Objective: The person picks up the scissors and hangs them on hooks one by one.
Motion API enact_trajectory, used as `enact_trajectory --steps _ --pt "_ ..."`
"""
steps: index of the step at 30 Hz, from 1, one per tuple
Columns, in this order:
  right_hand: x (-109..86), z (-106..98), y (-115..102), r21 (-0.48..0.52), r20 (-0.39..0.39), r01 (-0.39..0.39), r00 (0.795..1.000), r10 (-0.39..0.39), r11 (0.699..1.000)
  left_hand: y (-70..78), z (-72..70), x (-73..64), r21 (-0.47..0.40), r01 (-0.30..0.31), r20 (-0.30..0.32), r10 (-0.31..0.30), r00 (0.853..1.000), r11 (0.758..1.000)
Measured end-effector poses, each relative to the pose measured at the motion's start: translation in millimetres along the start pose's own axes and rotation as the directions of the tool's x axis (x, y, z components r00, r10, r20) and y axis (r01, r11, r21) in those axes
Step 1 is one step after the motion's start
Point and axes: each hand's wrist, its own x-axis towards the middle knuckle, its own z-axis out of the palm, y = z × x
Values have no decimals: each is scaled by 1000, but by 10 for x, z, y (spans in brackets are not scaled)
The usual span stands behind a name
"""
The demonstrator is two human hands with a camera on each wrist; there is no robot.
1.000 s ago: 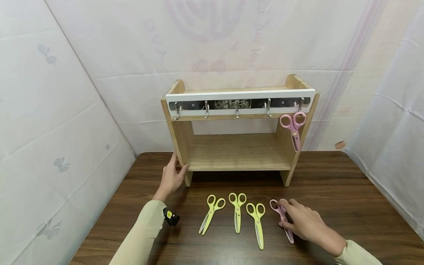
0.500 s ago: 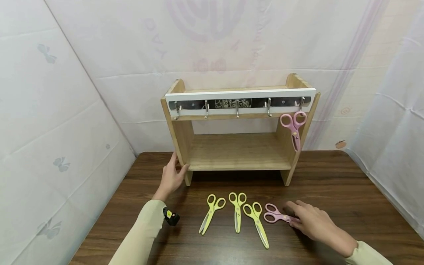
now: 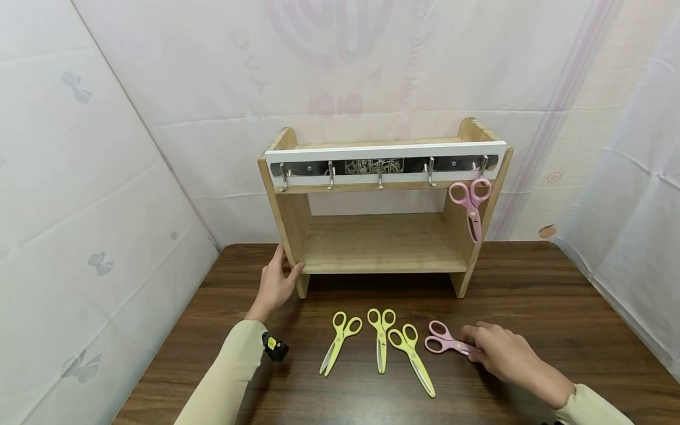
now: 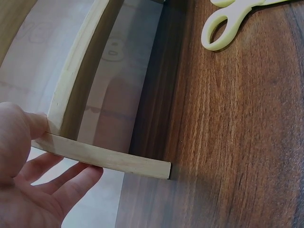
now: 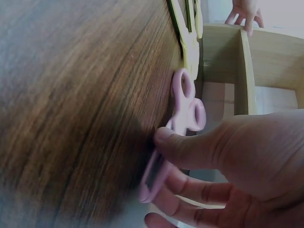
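Note:
My left hand [image 3: 274,287] grips the lower left side panel of a small wooden shelf [image 3: 385,242], thumb in front and fingers round the outer face, as the left wrist view [image 4: 104,159] also shows. Low over the table at the right, my right hand [image 3: 507,356] pinches pink scissors [image 3: 445,340] by the blades. Their handles point left toward the yellow scissors. In the right wrist view the thumb [image 5: 178,145] lies on the blade part, with fingers beneath. Three yellow scissors, the left [image 3: 338,344], middle [image 3: 381,340] and right [image 3: 412,356], lie on the table.
A white rail [image 3: 332,156] with several metal hooks [image 3: 380,176] runs across the shelf's upper front. Another pair of pink scissors [image 3: 473,209] hangs from its rightmost hook. Pale printed cloth [image 3: 212,147] closes off the back and sides of the dark wooden table [image 3: 536,295].
My right hand has shifted right and now holds the pink scissors' blades. Those scissors have turned, handles leftward. The rightmost yellow scissors have swung, handles left and tips right. My left hand stays put.

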Motion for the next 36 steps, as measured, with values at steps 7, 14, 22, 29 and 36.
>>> enact_trajectory --steps 7,14,22,29,36 --pt "34 14 18 -33 -72 -30 997 28 999 19 -3 -9 5 21 6 -21 1000 1000" --pt "12 45 19 -42 -98 -56 994 51 998 25 -3 -17 19 24 2 -24 1000 1000" --pt "11 67 31 -57 -120 -54 992 47 997 16 -3 -9 29 22 3 -22 1000 999" --pt "-2 57 39 -61 -124 -49 991 41 997 27 0 -16 4 21 6 -21 1000 1000" --pt "58 -152 41 -82 -173 -10 985 -4 997 25 4 -17 -1 15 1 -15 1000 1000"
